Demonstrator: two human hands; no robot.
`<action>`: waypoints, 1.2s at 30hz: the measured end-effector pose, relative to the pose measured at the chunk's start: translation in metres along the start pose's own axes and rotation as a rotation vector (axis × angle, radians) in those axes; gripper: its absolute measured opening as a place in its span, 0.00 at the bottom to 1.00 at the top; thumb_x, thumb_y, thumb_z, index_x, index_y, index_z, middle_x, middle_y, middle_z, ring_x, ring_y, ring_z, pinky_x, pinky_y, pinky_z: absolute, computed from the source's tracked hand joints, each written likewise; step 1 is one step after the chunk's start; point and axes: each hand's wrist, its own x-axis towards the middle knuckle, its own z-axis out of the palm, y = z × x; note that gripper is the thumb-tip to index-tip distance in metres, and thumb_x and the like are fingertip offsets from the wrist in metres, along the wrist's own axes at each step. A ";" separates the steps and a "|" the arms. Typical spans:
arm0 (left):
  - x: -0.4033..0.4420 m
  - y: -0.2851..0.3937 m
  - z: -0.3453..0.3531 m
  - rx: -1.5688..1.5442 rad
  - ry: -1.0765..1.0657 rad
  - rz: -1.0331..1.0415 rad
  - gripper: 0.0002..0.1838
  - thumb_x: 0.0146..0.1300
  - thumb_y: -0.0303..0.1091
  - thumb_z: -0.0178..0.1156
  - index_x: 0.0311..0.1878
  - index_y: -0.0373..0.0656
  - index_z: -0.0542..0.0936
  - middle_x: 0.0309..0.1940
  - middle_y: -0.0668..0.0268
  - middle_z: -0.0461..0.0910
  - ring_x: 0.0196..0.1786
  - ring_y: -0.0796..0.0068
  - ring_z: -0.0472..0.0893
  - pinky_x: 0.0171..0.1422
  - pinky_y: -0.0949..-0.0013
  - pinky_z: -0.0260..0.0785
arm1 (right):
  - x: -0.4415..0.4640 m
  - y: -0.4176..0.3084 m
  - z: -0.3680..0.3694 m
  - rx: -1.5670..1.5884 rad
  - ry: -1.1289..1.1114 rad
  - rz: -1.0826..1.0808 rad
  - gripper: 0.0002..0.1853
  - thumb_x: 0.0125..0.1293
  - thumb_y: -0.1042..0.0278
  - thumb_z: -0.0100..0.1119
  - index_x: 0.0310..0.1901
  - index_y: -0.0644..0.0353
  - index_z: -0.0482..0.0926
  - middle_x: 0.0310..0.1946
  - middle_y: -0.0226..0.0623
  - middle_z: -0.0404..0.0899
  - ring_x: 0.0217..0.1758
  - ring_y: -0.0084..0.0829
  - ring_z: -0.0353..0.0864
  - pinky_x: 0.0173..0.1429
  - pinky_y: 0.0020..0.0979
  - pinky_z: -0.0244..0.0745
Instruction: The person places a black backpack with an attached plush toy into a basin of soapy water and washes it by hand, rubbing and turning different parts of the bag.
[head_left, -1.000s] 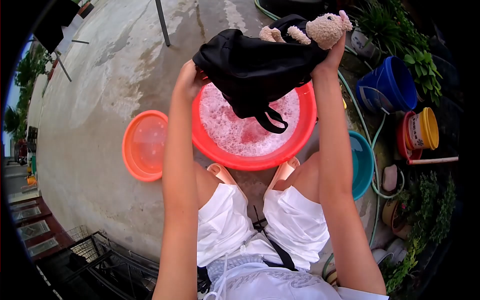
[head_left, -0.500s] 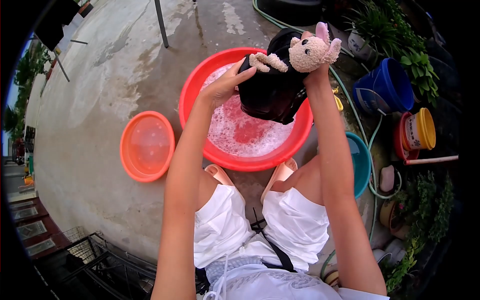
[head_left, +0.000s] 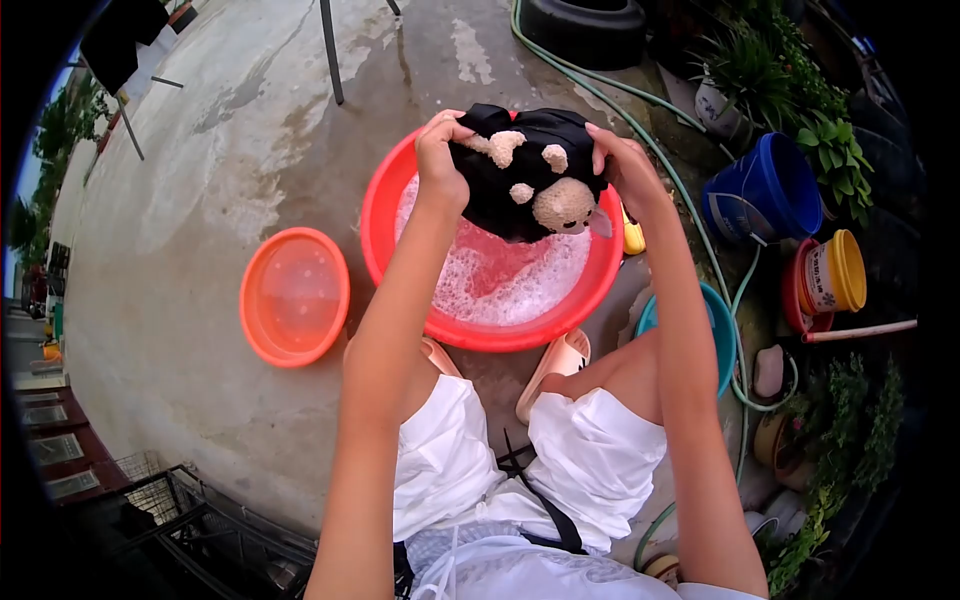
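Observation:
A black bag (head_left: 520, 200), as its shape suggests, is held up over a red basin (head_left: 390, 255) of foamy water. Cream-coloured plush parts show on its front, along with a plush animal's head (head_left: 562, 207) that hangs low near the right side. My left hand (head_left: 441, 157) is closed on the upper left edge of the bag, fingers partly hidden behind it. At the upper right edge, my right hand (head_left: 628, 168) grips it with the thumb in front. The basin's far side is mostly covered by the bag.
An orange basin (head_left: 295, 352) holding liquid is on the concrete to the left. To the right are a teal basin (head_left: 722, 345), a blue bucket (head_left: 735, 200), a yellow tub (head_left: 848, 270) and a green hose (head_left: 690, 215). Potted plants line the right edge.
The bag has come left and lower, its plush face now hanging downward instead of up at the right. My right hand has shifted from beneath the plush head to the bag's right edge.

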 end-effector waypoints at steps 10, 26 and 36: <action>0.004 0.018 -0.015 -0.279 -0.002 0.075 0.05 0.37 0.20 0.44 0.19 0.43 0.65 0.20 0.71 0.62 0.26 0.79 0.64 0.31 0.79 0.57 | -0.012 0.023 0.020 -0.708 -0.497 0.505 0.21 0.61 0.49 0.52 0.41 0.60 0.81 0.39 0.33 0.81 0.42 0.28 0.79 0.50 0.28 0.70; -0.012 0.028 0.007 -0.042 -0.296 0.093 0.06 0.42 0.20 0.42 0.22 0.42 0.68 0.20 0.70 0.63 0.22 0.80 0.63 0.22 0.80 0.54 | -0.009 0.047 0.088 0.283 -0.023 0.396 0.17 0.55 0.63 0.57 0.43 0.64 0.76 0.36 0.34 0.79 0.37 0.28 0.78 0.47 0.28 0.71; 0.004 0.048 -0.045 0.091 -0.203 -0.036 0.04 0.48 0.23 0.44 0.27 0.43 0.68 0.24 0.73 0.67 0.31 0.82 0.67 0.38 0.79 0.59 | -0.012 0.018 0.036 0.349 0.156 -0.022 0.12 0.51 0.77 0.58 0.39 0.62 0.74 0.35 0.34 0.78 0.37 0.25 0.77 0.46 0.25 0.70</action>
